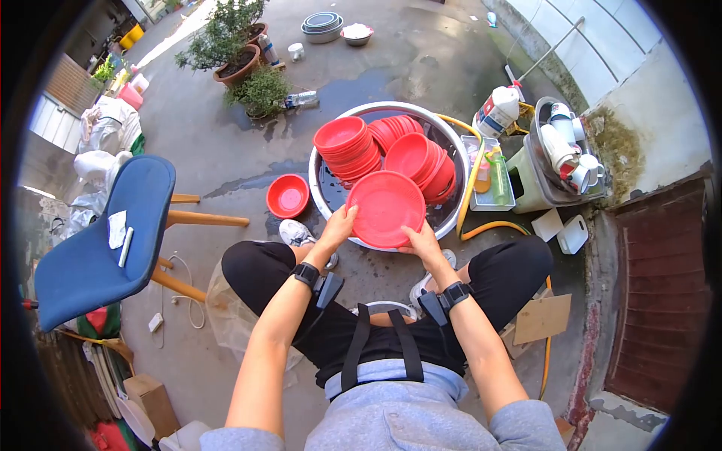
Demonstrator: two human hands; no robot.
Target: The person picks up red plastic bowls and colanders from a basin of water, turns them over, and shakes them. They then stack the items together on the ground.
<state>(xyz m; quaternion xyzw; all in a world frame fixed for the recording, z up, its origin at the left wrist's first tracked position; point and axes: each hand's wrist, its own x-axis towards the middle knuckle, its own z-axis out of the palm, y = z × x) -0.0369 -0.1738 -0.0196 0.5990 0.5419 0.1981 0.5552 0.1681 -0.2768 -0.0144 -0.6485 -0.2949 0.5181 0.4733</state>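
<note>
Both hands grip a red plastic basket-like bowl (pixel 388 210) with a patterned base, held up over the near rim of a large metal basin (pixel 320 199). My left hand (pixel 340 225) closes on its left edge, and my right hand (pixel 421 244) on its lower right edge. Inside the basin, behind the held bowl, stand a tall stack of red bowls (pixel 347 150), a tilted row of red bowls (pixel 396 131) and another red stack (pixel 421 165). Dark water shows between them. One red bowl (pixel 288 196) sits on the ground left of the basin.
A blue chair (pixel 98 248) stands at left. At right are a yellow hose (pixel 477 180), a clear tray (pixel 492 197) with bottles, a large white jug (pixel 496 111) and a bin (pixel 530 177) of containers. Potted plants (pixel 239 68) and grey basins (pixel 322 28) stand farther back.
</note>
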